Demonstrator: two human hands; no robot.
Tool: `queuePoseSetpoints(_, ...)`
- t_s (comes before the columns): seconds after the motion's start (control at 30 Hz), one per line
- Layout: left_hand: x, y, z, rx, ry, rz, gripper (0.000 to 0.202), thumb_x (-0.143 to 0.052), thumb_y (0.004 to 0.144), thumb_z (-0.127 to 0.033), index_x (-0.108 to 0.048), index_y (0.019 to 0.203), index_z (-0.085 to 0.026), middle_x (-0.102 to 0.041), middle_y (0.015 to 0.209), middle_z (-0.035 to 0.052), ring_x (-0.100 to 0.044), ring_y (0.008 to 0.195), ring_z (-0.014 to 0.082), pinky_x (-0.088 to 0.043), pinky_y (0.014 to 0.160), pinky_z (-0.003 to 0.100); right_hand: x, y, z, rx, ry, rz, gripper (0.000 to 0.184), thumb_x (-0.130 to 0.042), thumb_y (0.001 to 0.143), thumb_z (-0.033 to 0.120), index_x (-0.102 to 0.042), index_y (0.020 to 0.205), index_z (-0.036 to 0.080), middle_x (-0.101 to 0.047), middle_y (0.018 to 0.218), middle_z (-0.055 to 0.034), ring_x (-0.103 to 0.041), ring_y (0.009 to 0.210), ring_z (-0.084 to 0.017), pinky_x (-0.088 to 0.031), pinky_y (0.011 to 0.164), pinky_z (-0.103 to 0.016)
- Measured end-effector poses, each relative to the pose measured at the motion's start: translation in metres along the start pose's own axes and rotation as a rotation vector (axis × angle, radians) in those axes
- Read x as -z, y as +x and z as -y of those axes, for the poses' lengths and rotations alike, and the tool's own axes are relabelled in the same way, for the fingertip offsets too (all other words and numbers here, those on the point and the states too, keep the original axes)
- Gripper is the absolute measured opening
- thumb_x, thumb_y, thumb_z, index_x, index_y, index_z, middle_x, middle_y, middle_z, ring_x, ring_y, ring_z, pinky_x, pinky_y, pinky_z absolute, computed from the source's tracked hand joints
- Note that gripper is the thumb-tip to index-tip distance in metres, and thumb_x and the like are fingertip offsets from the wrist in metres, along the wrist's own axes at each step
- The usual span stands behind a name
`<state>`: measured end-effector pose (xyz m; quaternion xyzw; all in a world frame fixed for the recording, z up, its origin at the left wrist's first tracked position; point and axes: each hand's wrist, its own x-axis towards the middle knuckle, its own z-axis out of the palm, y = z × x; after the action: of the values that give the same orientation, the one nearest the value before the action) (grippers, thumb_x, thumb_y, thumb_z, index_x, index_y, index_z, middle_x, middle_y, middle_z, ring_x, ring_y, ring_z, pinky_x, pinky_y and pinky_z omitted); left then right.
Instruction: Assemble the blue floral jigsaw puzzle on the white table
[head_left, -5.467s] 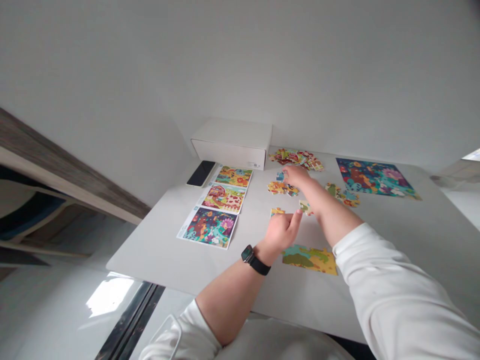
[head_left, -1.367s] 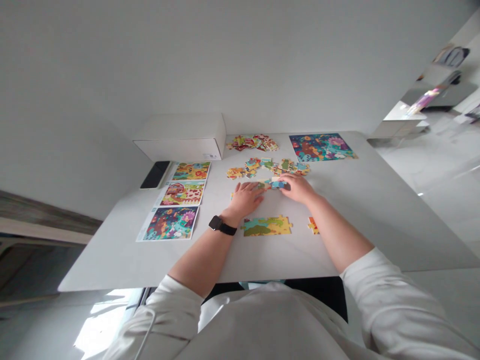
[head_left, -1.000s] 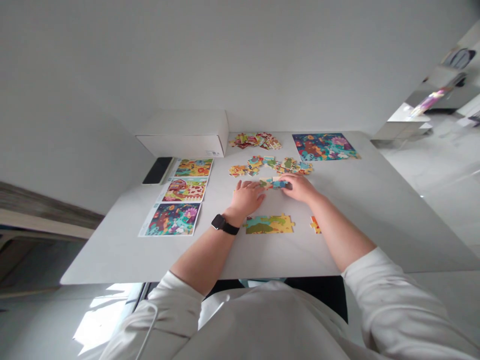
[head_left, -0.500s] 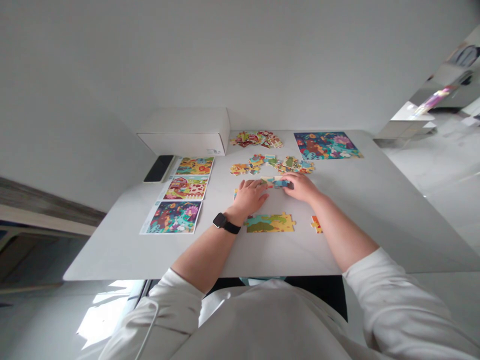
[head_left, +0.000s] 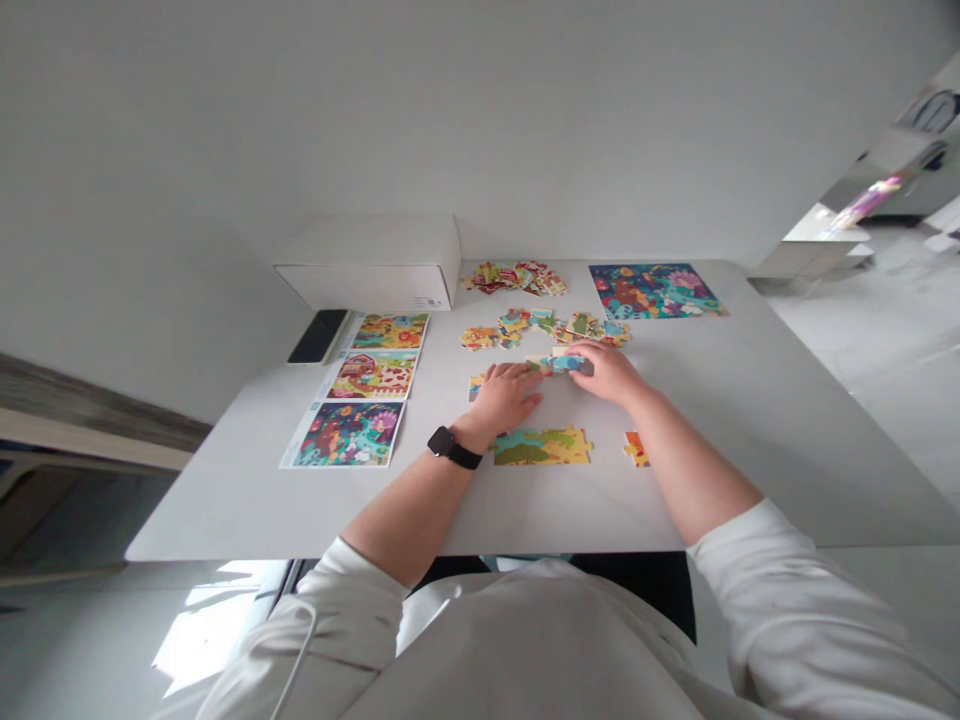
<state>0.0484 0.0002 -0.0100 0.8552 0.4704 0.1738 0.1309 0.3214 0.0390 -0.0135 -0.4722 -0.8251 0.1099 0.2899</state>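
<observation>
My right hand (head_left: 609, 372) grips a blue-and-cream jigsaw piece (head_left: 568, 364) at the right end of a short strip of joined pieces (head_left: 538, 366). My left hand (head_left: 507, 396) lies flat on the table, its fingertips just below the strip and holding nothing visible. A small puzzle piece (head_left: 476, 387) sticks out from behind its fingers. Below the hands lies an assembled green-and-yellow puzzle section (head_left: 542, 446), and an orange-and-yellow piece (head_left: 636, 449) sits to the right of it.
Loose pieces (head_left: 544, 324) and a further heap (head_left: 514, 278) lie beyond my hands. A finished puzzle (head_left: 654, 291) is at the far right. Several picture cards (head_left: 372, 376), a black phone (head_left: 319, 336) and a white box (head_left: 367, 262) stand left on the white table (head_left: 225, 515).
My hands have come together at the strip of pieces, and the view has turned and levelled. In the last second my right hand has shifted slightly right, carrying the blue piece.
</observation>
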Motion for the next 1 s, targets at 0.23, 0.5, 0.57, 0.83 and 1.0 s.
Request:
queuePoseSetpoints(0.23,-0.001,0.004,0.002,0.103,-0.081,-0.081,0.052,-0.065,0.099,-0.027,-0.065,0.15,-0.022,-0.074,0.143,0.0153,-0.066,0.136,0.0356,-0.046,0.121,0.052,0.003,-0.003,-0.003,-0.046,-0.025,-0.057,0.05,-0.075,0.085,0.019,-0.074,0.135,0.026,-0.076,0.14,-0.0116,-0.07,0.131,-0.036,-0.055,0.118,-0.059)
queuePoseSetpoints(0.5,0.006,0.0,0.001,0.027,-0.012,-0.102,0.042,-0.062,0.102,-0.03,-0.072,0.142,-0.026,-0.07,0.148,0.0115,-0.062,0.136,0.0329,-0.044,0.123,0.051,0.001,-0.003,-0.006,-0.081,-0.065,-0.091,0.054,-0.073,0.084,0.016,-0.071,0.137,0.025,-0.075,0.141,-0.0122,-0.07,0.131,-0.037,-0.053,0.12,-0.06)
queuePoseSetpoints(0.57,0.004,-0.001,-0.002,-0.064,0.001,-0.029,0.042,-0.062,0.104,-0.033,-0.072,0.144,-0.027,-0.067,0.154,0.0102,-0.06,0.14,0.0322,-0.042,0.125,0.05,0.004,-0.004,-0.006,-0.075,-0.077,-0.058,0.054,-0.072,0.084,0.015,-0.072,0.137,0.024,-0.075,0.142,-0.0122,-0.069,0.133,-0.036,-0.052,0.121,-0.057)
queuePoseSetpoints(0.83,0.004,-0.001,-0.008,-0.043,0.082,0.111,0.043,-0.056,0.109,-0.04,-0.07,0.149,-0.033,-0.064,0.161,0.0051,-0.053,0.151,0.0311,-0.026,0.136,0.062,0.012,-0.007,-0.004,-0.152,-0.135,0.139,0.055,-0.076,0.082,0.015,-0.075,0.137,0.023,-0.076,0.143,-0.0117,-0.072,0.131,-0.033,-0.056,0.118,-0.049)
queuePoseSetpoints(1.0,0.008,-0.001,-0.01,-0.006,0.101,0.062,0.037,-0.057,0.109,-0.038,-0.075,0.141,-0.032,-0.07,0.154,0.0047,-0.058,0.145,0.0322,-0.027,0.135,0.064,0.003,-0.005,-0.003,-0.099,-0.099,0.121,0.049,-0.077,0.083,0.016,-0.079,0.131,0.024,-0.075,0.145,-0.0106,-0.071,0.134,-0.031,-0.054,0.12,-0.049)
